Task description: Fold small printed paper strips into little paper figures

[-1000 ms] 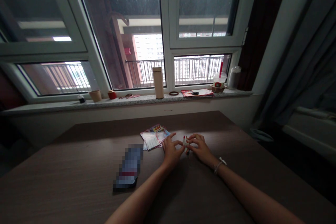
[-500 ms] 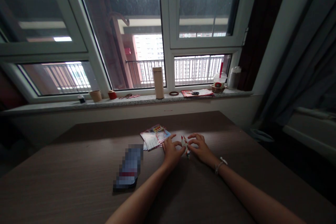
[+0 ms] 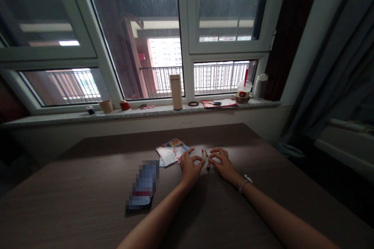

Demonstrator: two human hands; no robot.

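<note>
Folded paper (image 3: 206, 160) was pinched at opposite sides by near-closed fingers (image 3: 200, 158) of left hand (image 3: 189, 169) and right hand (image 3: 225, 165), over the desk (image 3: 87, 179). Light, even pressure was called for, creases left uncrushed.

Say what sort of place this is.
Likely a room in a home or dormitory: a brown table stands by a large window, and a beige flask sits on the windowsill.
</note>
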